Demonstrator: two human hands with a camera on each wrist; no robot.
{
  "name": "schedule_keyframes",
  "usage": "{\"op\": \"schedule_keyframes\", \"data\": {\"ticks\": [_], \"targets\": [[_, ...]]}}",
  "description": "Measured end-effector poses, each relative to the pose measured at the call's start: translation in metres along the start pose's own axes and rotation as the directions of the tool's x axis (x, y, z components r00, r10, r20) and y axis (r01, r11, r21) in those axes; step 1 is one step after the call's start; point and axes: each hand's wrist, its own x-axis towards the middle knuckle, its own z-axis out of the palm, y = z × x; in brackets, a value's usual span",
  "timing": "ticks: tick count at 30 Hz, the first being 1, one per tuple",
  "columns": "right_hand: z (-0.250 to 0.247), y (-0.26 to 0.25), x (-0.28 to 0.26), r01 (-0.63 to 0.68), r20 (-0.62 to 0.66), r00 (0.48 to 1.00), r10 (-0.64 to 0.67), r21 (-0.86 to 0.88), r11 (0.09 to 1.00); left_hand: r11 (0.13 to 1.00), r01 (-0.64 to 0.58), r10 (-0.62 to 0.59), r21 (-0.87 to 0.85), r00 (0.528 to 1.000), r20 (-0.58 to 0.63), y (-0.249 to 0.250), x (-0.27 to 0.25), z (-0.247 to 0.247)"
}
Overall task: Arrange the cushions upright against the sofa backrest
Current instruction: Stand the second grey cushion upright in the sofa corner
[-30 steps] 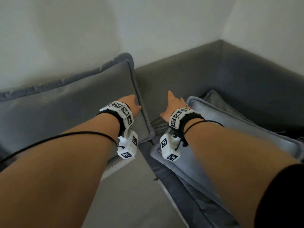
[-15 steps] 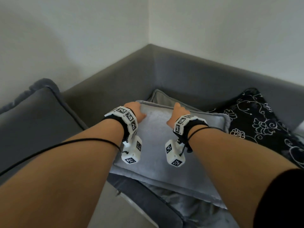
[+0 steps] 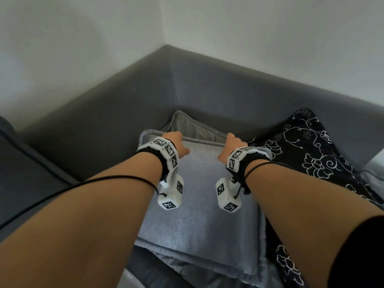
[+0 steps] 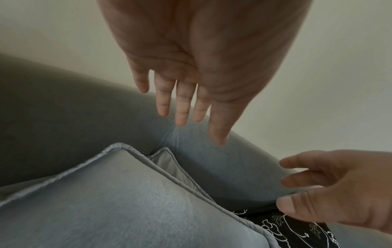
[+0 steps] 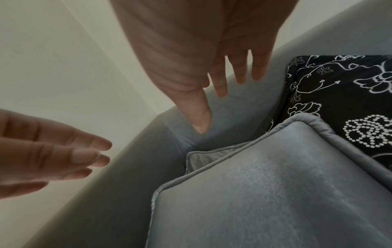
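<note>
A light blue-grey cushion [image 3: 199,208] lies flat on the sofa seat in the corner. It partly covers a second grey cushion [image 3: 193,127] behind it. A black cushion with white flower patterns [image 3: 311,159] leans at the right against the grey backrest [image 3: 228,86]. My left hand [image 3: 176,144] and right hand [image 3: 230,146] hover side by side over the light cushion's far edge. In the left wrist view the left hand [image 4: 186,120] has straight fingers and holds nothing above the cushion [image 4: 127,209]. The right hand [image 5: 222,94] is likewise spread above the cushion [image 5: 275,193].
A large dark grey cushion [image 3: 25,173] stands against the left backrest. White walls [image 3: 270,38] meet in a corner behind the sofa. A pale seat edge [image 3: 128,279] shows at the bottom, below the light cushion's near edge.
The view swung right, away from the large grey cushion. Both hands moved from it to above the light cushion, then forward to its far edge.
</note>
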Motion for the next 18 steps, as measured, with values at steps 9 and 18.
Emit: {"op": "schedule_keyframes", "data": {"ticks": [9,18], "targets": [[0.004,0.023,0.055,0.026,0.063,0.998,-0.025,-0.008,1.000,1.000,0.014,-0.015,0.022,0.999,0.029,0.025,0.048,0.010],[0.013,0.021,0.109,0.036,0.101,0.994,-0.040,0.041,0.999,0.998,0.000,-0.003,0.063,0.999,0.045,0.023,0.109,0.017]]}}
